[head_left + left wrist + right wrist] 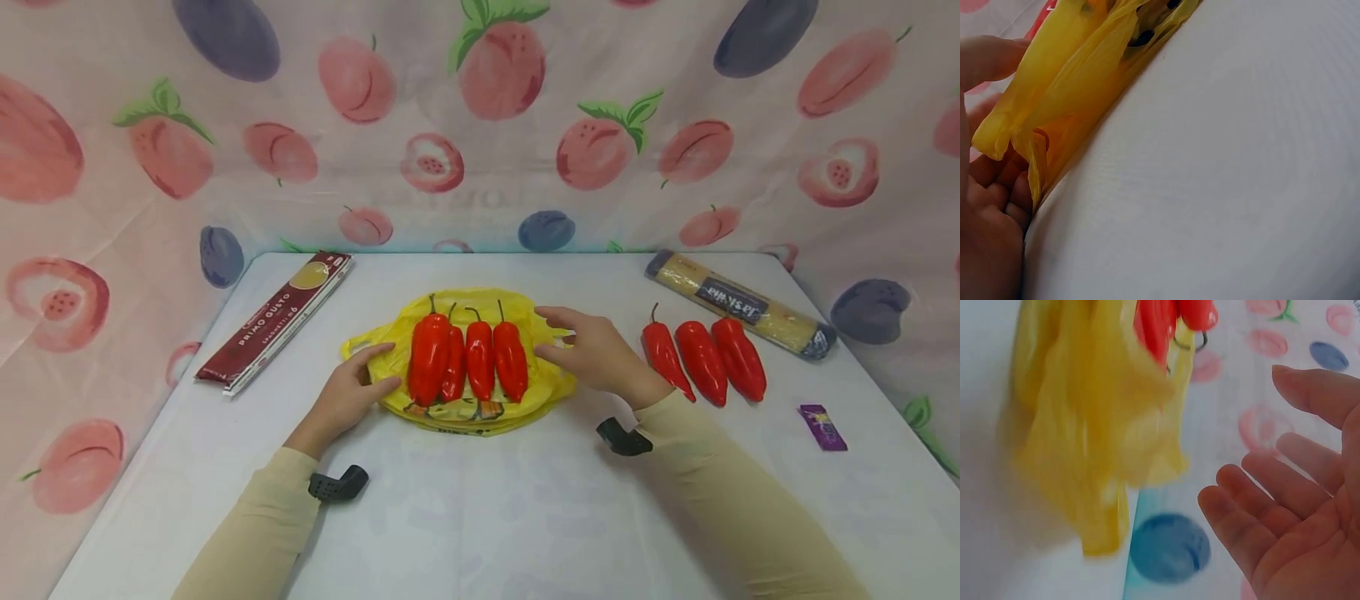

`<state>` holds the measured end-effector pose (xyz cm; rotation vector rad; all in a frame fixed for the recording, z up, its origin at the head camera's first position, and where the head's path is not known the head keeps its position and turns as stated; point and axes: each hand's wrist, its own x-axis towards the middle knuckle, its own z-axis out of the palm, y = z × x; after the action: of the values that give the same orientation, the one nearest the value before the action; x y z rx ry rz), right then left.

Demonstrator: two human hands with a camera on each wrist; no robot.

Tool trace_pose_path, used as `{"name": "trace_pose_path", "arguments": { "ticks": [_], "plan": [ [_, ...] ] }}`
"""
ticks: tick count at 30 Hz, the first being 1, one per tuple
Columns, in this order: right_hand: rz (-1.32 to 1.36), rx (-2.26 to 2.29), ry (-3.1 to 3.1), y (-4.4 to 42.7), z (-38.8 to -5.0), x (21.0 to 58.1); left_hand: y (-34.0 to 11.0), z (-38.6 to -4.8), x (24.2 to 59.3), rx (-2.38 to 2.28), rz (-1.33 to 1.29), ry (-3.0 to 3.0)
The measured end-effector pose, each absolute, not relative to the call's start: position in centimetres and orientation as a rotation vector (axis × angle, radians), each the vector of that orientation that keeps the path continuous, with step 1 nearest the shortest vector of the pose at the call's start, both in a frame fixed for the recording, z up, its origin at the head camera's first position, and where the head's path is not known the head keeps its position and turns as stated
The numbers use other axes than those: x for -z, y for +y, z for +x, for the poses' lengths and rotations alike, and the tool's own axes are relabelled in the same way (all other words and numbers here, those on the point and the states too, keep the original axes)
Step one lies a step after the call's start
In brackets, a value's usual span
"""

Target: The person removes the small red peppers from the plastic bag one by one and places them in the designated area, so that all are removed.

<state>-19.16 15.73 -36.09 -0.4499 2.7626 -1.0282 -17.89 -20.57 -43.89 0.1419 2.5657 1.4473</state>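
Observation:
Several red peppers (430, 358) lie side by side, stems pointing away, on a flattened yellow plastic bag (551, 387) in the middle of the table. At the bag's left edge is my left hand (347, 400), thumb and fingers apart; in the left wrist view that hand (991, 219) has its loosely bent fingers against the yellow bag (1079, 81), and whether it grips is unclear. My right hand (600, 354) hovers at the bag's right side. The right wrist view shows this hand (1304, 512) with fingers spread, holding nothing, apart from the bag (1097, 425).
A dark red spaghetti pack (273, 321) lies at the back left. Three more red peppers (701, 362) rest right of my right hand, with a clear pasta pack (738, 302) behind them. A small purple packet (822, 427) is at the far right. Fruit-patterned cloth hangs behind the table.

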Motion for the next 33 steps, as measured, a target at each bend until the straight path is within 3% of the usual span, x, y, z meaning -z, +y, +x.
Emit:
{"name": "trace_pose_path", "arguments": {
  "ticks": [18,33],
  "plan": [
    [-0.628,1.054,2.666,8.0,-19.6,37.5,-20.8,-17.8,43.7,-1.491,0.185,2.551],
    [-0.654,1.018,2.611,4.5,-20.0,37.9,-21.0,-17.9,44.2,-1.515,0.185,2.542]
  ]
}}
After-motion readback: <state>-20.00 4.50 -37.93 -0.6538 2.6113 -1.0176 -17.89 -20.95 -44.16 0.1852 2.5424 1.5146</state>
